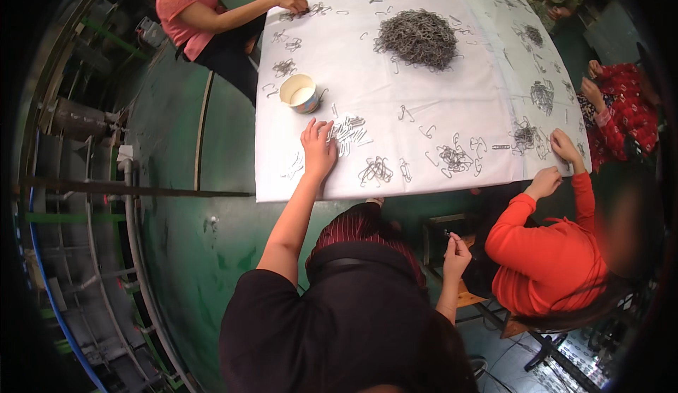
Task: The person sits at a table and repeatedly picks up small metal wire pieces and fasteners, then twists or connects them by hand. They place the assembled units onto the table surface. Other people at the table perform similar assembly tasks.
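Observation:
My left hand [319, 151] rests on the white-covered table, fingers extended and slightly apart at the left edge of a pile of small shiny metal strips [349, 133]. It appears to hold nothing. Off the table's front edge, my right hand [457, 257] is raised with thumb and fingertips pinched on a small dark piece [448, 233], too small to name. A pale paper cup [299, 95] stands just beyond my left hand. Small heaps of bent wire hooks [376, 172] lie near the front edge, with another heap [454, 158] farther right.
A large mound of wire hooks [418, 38] sits mid-table on the white cloth [332, 50]. A co-worker in red-orange [547, 241] sits close on my right. Someone in pink [201, 8] works at the far left; others sit along the right side. Pipes and racks [134, 237] stand at left.

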Demonstrator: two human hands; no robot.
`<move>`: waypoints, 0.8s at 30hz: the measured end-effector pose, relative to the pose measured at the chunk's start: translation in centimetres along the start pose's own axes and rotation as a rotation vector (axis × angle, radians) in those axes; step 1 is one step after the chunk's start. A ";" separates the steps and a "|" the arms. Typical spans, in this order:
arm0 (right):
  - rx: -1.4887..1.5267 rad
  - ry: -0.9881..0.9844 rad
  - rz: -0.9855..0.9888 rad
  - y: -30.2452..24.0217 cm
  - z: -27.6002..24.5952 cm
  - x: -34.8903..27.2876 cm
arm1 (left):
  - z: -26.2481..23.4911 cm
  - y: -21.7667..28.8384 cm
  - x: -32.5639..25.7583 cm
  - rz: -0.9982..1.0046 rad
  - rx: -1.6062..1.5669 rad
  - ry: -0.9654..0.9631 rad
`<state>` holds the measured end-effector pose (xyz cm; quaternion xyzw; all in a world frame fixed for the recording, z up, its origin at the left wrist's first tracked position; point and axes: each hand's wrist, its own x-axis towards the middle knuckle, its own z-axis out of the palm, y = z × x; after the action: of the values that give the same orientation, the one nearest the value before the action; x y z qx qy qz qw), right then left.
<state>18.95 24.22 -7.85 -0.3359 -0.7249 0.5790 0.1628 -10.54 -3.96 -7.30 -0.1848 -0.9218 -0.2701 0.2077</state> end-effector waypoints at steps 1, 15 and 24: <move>-0.010 0.003 0.011 0.5 0.1 0.2 | 0.4 0.3 1.7 0.023 -0.032 0.027; -0.086 0.262 0.169 -0.3 0.4 -1.6 | 13.0 10.6 31.8 0.421 0.458 -0.460; -0.057 0.288 0.261 -0.3 2.4 -3.8 | 14.9 11.7 32.8 0.538 0.454 -0.445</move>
<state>20.10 19.89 -7.62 -0.5109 -0.6603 0.5205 0.1789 -37.20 21.27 2.00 -0.4225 -0.8992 0.0507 0.1022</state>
